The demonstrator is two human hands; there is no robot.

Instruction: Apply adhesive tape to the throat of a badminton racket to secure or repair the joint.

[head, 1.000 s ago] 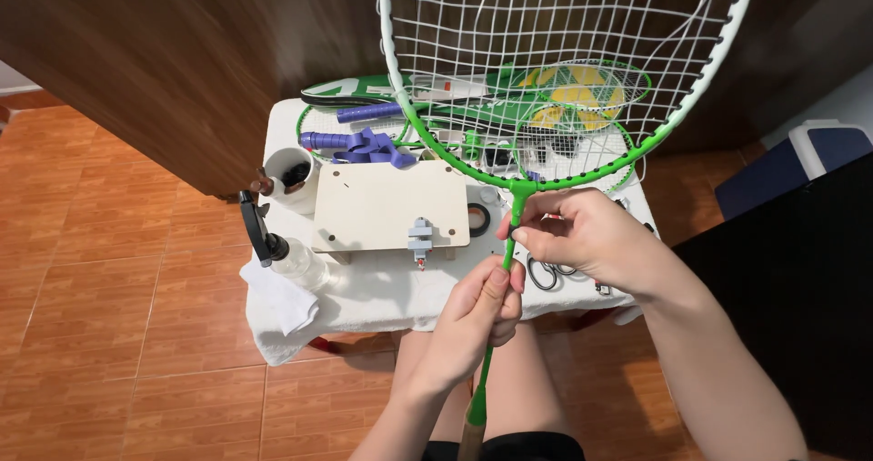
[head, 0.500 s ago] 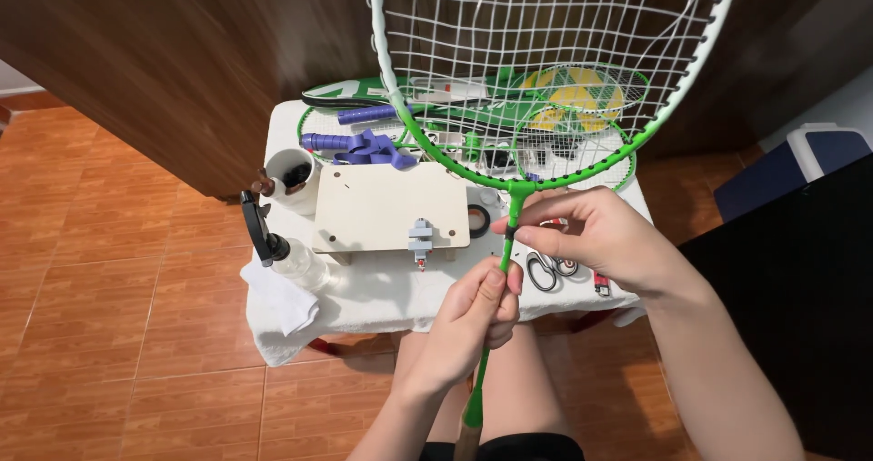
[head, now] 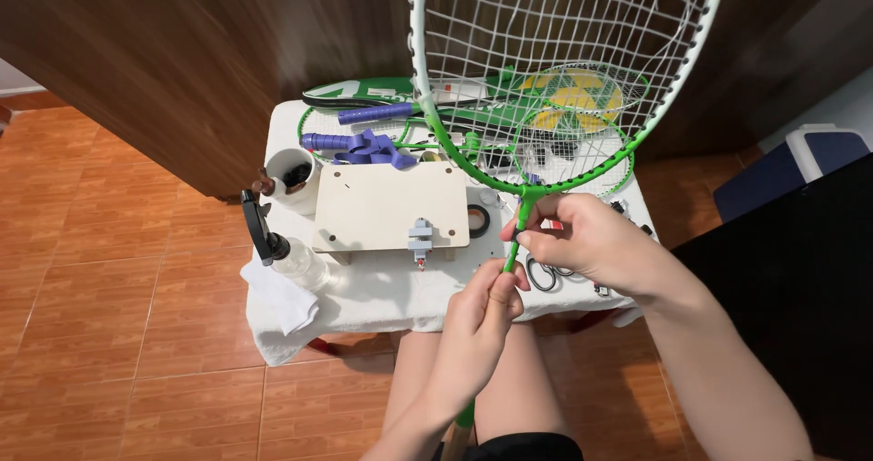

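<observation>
A person seated at a small cloth-covered table [head: 382, 288] holds a green and white badminton racket [head: 564, 70] upright, its strung head raised above the tabletop. The right hand [head: 591, 243] is closed around the top of the green shaft [head: 516, 243], just below the point where the shaft meets the frame, fingertips pinching it. The left hand [head: 482, 311] is wrapped around the same shaft just beneath, thumb touching the right hand's fingers; the shaft runs down between the person's knees. On the table behind the racket lie other rackets [head: 546, 125], some with purple handle grips [head: 373, 114], partly seen through the strings. A pale wooden board [head: 386, 206] with a small grey clamp [head: 420, 238] at its near edge sits at the centre, a roll of black tape [head: 478, 217] beside it. A white cup [head: 293, 175] and a spray bottle [head: 277, 247] stand at the left edge, and scissors [head: 546, 275] lie just under the right hand.
</observation>
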